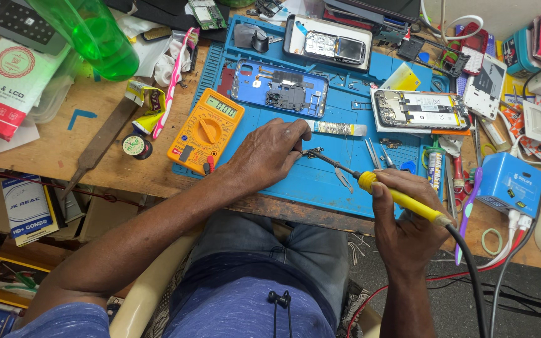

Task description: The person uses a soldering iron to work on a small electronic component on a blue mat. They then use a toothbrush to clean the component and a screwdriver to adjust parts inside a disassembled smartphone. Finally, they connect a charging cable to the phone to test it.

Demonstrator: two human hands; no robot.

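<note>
The right hand (408,216) grips a yellow-handled soldering iron (402,199), its tip angled down-left onto a small dark part (313,153) on the blue mat (320,181). The left hand (269,152), fingers curled narrow, pins that part at the mat's middle, just below a white tube (339,129). Judgement: the step goes best with the left fingertips steady and clear of the tip, contact brief, and the black cord kept slack.

Packages: a red-and-white flat box (9,78) lies at far left; a white-and-blue carton (29,209) sits below the bench edge; a blue cube-shaped unit (510,183) stands at right; an orange multimeter (206,130) lies just left of the left hand.
</note>
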